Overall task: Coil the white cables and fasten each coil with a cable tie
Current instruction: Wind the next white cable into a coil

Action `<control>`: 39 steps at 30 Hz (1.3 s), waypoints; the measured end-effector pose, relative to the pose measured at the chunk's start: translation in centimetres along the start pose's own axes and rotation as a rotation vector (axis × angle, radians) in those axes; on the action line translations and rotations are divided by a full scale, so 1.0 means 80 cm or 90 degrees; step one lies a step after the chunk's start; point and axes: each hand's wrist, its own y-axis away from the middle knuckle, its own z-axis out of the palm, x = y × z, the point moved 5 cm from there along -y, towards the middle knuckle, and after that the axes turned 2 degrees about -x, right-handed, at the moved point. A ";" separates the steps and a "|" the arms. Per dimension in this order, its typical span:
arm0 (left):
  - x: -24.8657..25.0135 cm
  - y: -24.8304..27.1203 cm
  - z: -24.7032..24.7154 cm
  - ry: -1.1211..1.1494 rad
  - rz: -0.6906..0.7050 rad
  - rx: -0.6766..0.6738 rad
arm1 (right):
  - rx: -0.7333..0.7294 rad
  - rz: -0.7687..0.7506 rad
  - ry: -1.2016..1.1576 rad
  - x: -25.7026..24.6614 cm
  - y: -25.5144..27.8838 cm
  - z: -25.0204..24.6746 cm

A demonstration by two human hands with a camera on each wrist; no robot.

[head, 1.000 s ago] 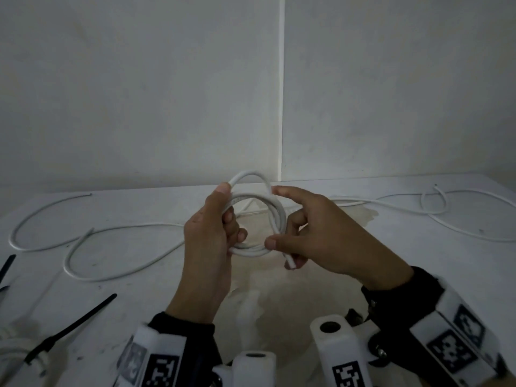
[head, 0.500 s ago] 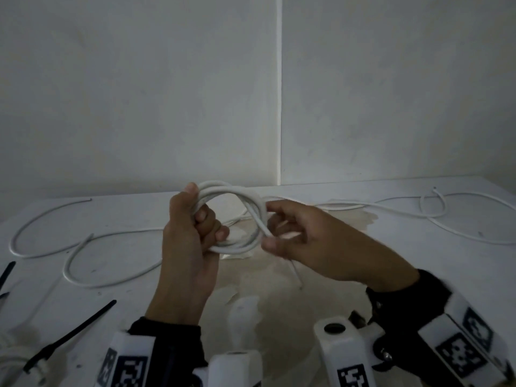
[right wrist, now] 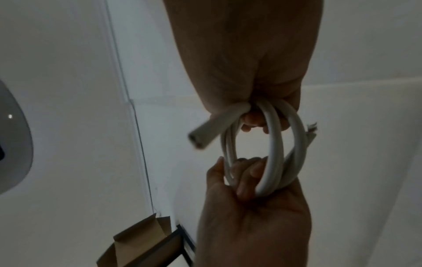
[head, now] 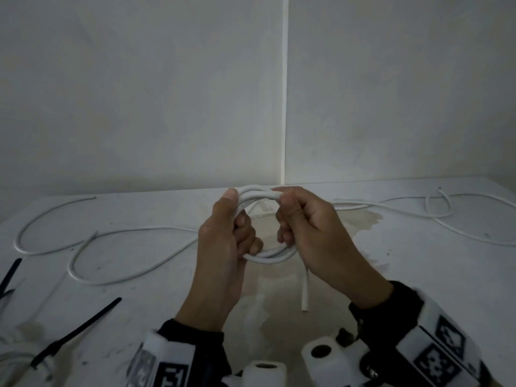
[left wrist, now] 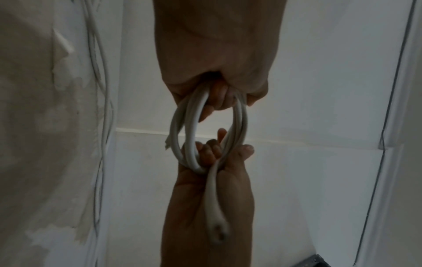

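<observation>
A white cable coil (head: 269, 257) of a few turns is held upright above the table between both hands. My left hand (head: 240, 217) grips its left side, thumb on top, fingers curled through the loop. My right hand (head: 287, 219) grips the right side, fingers wrapped round the strands. The coil's loose end (head: 306, 294) hangs down below the right hand. In the left wrist view the coil (left wrist: 193, 126) spans both fists; in the right wrist view the coil (right wrist: 276, 153) shows a frayed tip (right wrist: 311, 130). A black cable tie (head: 79, 329) lies at the front left.
Loose white cables lie on the white table (head: 418, 275) to the left (head: 117, 277) and to the right (head: 435, 216). Another black tie (head: 9, 272) lies at the left edge. Walls close off the back. A cardboard box (right wrist: 141, 240) shows in the right wrist view.
The right hand has gone from pinching the strand to wrapping its fingers round the coil's right side. The loose end now hangs straight down.
</observation>
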 end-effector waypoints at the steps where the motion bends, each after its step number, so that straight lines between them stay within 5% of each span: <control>1: -0.003 0.000 0.003 -0.004 -0.011 -0.021 | 0.011 -0.016 0.034 0.000 -0.001 -0.004; 5: -0.010 -0.005 0.000 -0.031 -0.087 -0.115 | 0.013 -0.053 0.160 -0.005 -0.002 -0.021; 10: -0.013 -0.002 -0.009 -0.151 -0.133 -0.160 | -0.131 -0.079 0.308 -0.005 0.000 -0.015; 18: -0.015 0.016 0.024 -0.202 -0.012 -0.053 | -0.085 -0.085 0.262 -0.007 -0.003 -0.025; 24: -0.004 0.009 0.002 -0.030 0.008 0.082 | -0.105 -0.029 0.104 0.000 0.000 -0.007; 28: 0.002 0.006 -0.010 0.050 0.024 0.120 | -0.144 -0.023 0.142 -0.001 0.003 0.003; 34: -0.010 -0.001 -0.005 -0.022 -0.041 0.002 | -0.056 -0.094 0.252 -0.008 0.001 -0.010; 39: 0.006 -0.003 -0.018 -0.219 -0.109 -0.090 | -0.144 -0.076 0.282 -0.007 0.002 -0.008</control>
